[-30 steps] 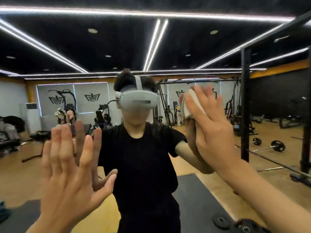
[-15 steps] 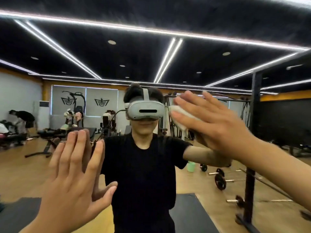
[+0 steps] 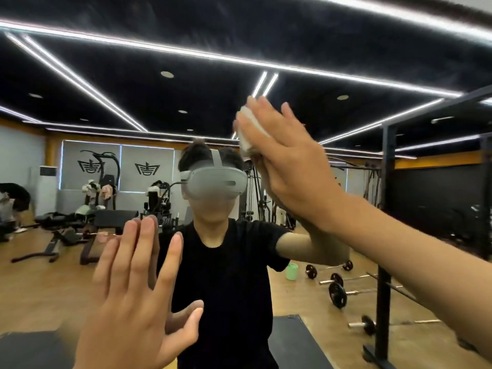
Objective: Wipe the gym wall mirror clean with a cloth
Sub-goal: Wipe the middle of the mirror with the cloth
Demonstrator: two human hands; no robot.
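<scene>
The fingers (image 3: 269, 115) of the right hand (image 3: 290, 166) are straight and close together, laid flat over a small white crumpled cloth (image 3: 245, 141). They press it against the large glass wall mirror (image 3: 106, 75) in the upper middle of the frame, just above the reflected grey headset (image 3: 215, 182). They do not curl round the cloth; it sits only between the flat hand and the glass. I judge this is so that the pressure spreads over the whole cloth. In the lower left of the frame the left hand (image 3: 135, 302) holds nothing. Its fingers (image 3: 147, 243) are straight and a little spread, and their tips meet their own reflection, so the hand seems to rest on the glass. Probably it steadies the body while the other arm reaches high. How much of the mirror is already clean I cannot tell.
</scene>
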